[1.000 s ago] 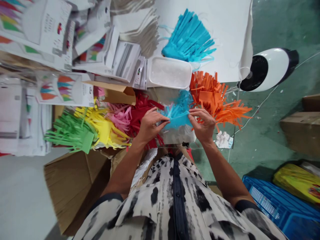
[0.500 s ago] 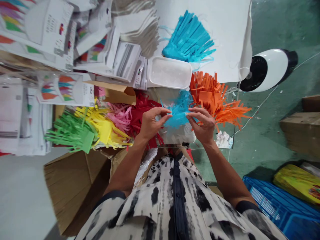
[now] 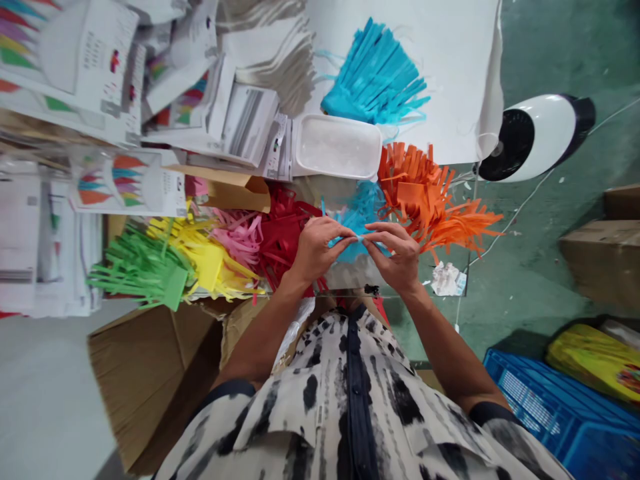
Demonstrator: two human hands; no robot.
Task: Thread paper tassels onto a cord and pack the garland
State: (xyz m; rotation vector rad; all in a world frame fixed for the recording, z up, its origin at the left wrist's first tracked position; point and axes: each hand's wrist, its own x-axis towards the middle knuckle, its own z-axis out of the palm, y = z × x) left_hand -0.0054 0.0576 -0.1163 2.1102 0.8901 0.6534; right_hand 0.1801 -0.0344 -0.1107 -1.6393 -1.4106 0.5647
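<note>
Over the near edge of the table, my left hand (image 3: pixel 320 248) and my right hand (image 3: pixel 397 259) meet fingertip to fingertip. Both pinch a small part of a light blue tissue-paper tassel (image 3: pixel 364 202), whose fringe spreads behind and below the fingers. Left of my left hand lies a dark red tassel bundle (image 3: pixel 285 230). An orange tassel bundle (image 3: pixel 413 190) lies just beyond my right hand. Farther back, a bright blue fringed bundle (image 3: pixel 377 77) rests on white paper. Pink (image 3: pixel 237 233), yellow (image 3: pixel 207 263) and green (image 3: pixel 143 267) bundles line the left side.
A white plastic tub (image 3: pixel 339 147) stands behind the hands, beside stacks of printed packaging (image 3: pixel 65 60). A crumpled tissue (image 3: pixel 447 279) lies at the right corner. A black-and-white device (image 3: pixel 540 139) is beyond the table. Cardboard box (image 3: pixel 145 380) and blue crate (image 3: pixel 555 413) sit lower.
My hands were a little apart with the blue tissue stretched between them. They have come together, and the fingertips now touch at the blue tissue.
</note>
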